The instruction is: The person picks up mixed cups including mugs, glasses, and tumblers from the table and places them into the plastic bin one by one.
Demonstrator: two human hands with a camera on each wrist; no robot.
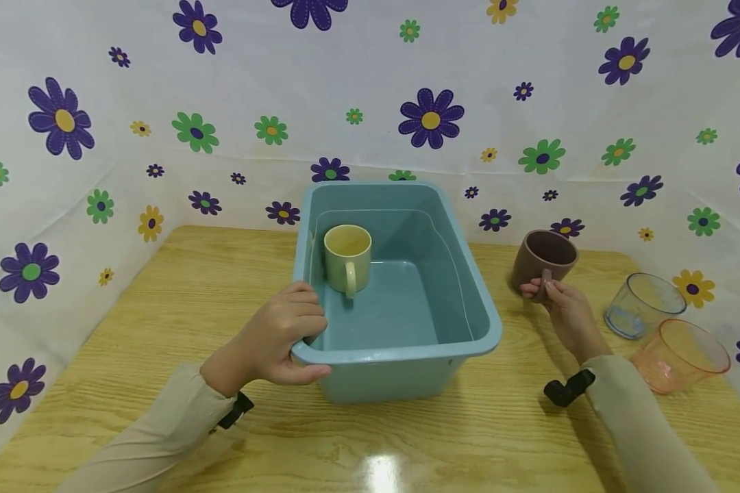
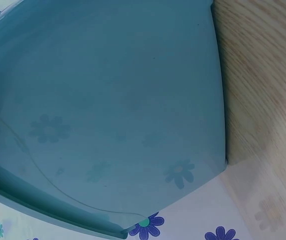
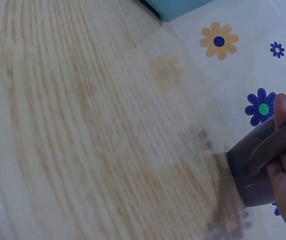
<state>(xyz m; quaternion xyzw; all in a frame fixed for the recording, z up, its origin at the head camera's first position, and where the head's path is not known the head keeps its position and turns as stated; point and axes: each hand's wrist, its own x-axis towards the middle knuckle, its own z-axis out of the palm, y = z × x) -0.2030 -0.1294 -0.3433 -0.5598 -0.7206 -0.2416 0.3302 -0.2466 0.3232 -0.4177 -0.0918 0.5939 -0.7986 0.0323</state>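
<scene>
A blue-green plastic basin (image 1: pixel 401 356) stands on the wooden table, and my left hand (image 1: pixel 284 333) grips its near left corner, fingers over the rim and thumb along the outside. Inside the basin, against its left wall, a pale yellow mug (image 1: pixel 347 263) stands upright with its handle toward me. To the right of the basin, my right hand (image 1: pixel 564 308) holds a dark brown mug (image 1: pixel 543 257) by its handle. That mug's opening faces up, tilted slightly. In the right wrist view, fingers (image 3: pixel 282 107) pass through the brown mug's handle (image 3: pixel 275 145).
Right of the brown mug are a clear blue-tinted glass (image 1: pixel 644 306) and, nearer me, an orange-tinted glass (image 1: pixel 681 356), beside my right forearm. A white flower-print cloth (image 1: pixel 370 89) hangs behind the wooden table (image 1: pixel 240 274).
</scene>
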